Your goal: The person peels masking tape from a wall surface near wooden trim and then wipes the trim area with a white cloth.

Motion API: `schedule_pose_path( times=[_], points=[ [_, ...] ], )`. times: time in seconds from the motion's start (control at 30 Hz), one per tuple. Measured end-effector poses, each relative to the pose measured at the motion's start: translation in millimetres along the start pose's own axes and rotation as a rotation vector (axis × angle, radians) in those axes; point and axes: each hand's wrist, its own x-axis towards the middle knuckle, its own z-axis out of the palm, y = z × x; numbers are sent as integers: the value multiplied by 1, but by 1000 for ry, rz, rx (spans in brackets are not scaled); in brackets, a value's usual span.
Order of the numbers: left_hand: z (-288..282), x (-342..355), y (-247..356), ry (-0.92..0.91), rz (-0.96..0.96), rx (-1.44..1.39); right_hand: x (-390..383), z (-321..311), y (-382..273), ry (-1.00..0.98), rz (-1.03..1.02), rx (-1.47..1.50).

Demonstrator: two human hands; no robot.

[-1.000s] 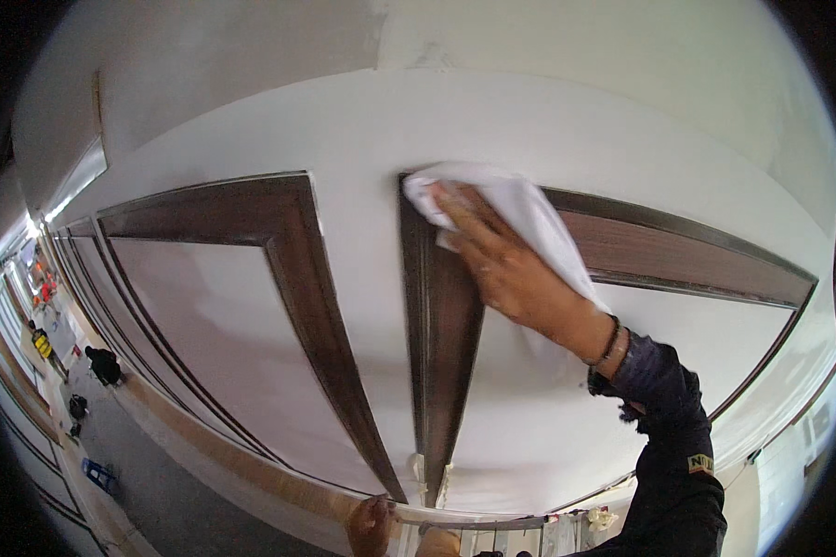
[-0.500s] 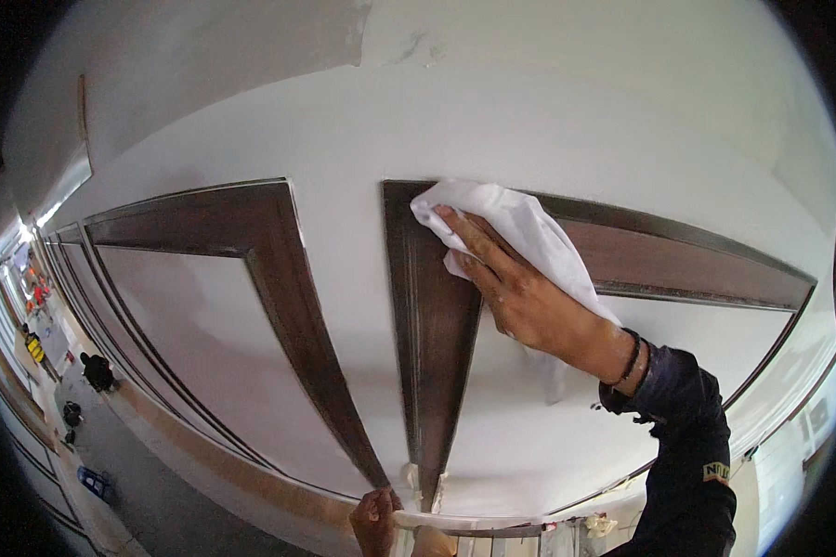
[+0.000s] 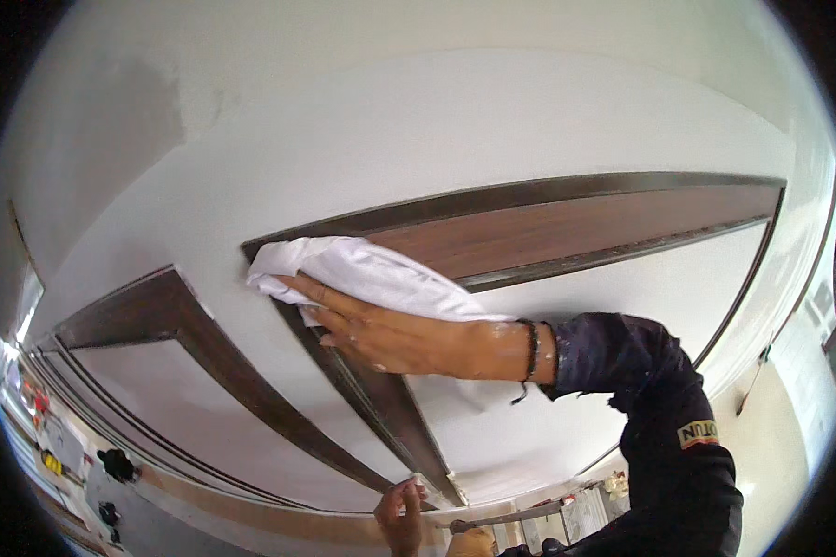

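A bunched white cloth lies against the upper left corner of a dark brown wooden trim frame on the white wall. My right hand presses the cloth there, its fingers pointing left over the fabric. The hand and cloth hide part of the frame's left upright. Low in the picture, by the lower ends of the wooden trim, my left hand is closed with its fingertips together. Whatever it may hold is too small to make out.
A second dark trim frame stands to the left on the same wall. Wooden slats show at the bottom edge. Far down on the left are a floor and a dark figure or object. A thin rod leans at right.
The view has swung, so the wall and frames appear tilted and further left. My right hand has brought the cloth closer to the frame's upper left corner. My left hand remains low and closed.
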Motion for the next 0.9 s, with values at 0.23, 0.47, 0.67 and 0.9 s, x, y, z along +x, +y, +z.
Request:
schedule_pose_path(
  times=[0.23, 0.47, 0.67, 0.9],
  points=[
    [11, -14, 1, 69, -203, -49, -36, 3, 1, 387, 637, 600],
    [21, 2, 33, -172, 184, 116, 17, 0, -12, 320, 539, 209],
    [-92, -36, -25, 184, -73, 241, -42, 0, -8, 239, 567, 455],
    [-125, -18, 16, 418, 88, 477, 34, 5, -26, 300, 497, 419]
  ],
)
